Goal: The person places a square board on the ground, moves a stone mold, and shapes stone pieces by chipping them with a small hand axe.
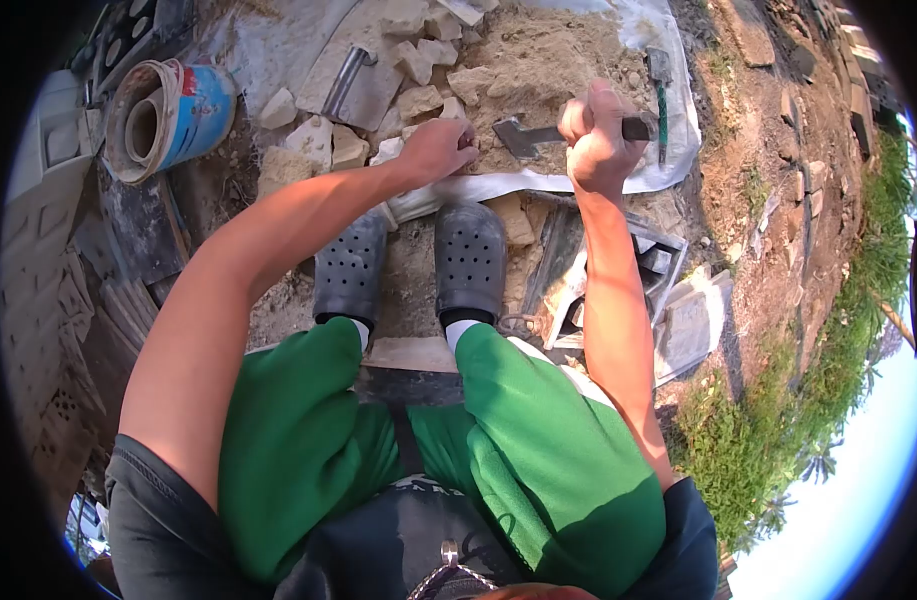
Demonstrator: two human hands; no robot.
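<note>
Dark shirt [378, 545] nearest | right grip [603, 142] clenched on hammer [519, 138], likely head-heavy, stiff; I'd hold low on handle | left grip [436, 152] near stones [348, 147], contents: can't tell

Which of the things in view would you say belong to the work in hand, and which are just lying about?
In the work, apparently:
hammer, held in the right hand
broken stones

Lying about, apparently:
blue bucket
green-handled tool
</note>
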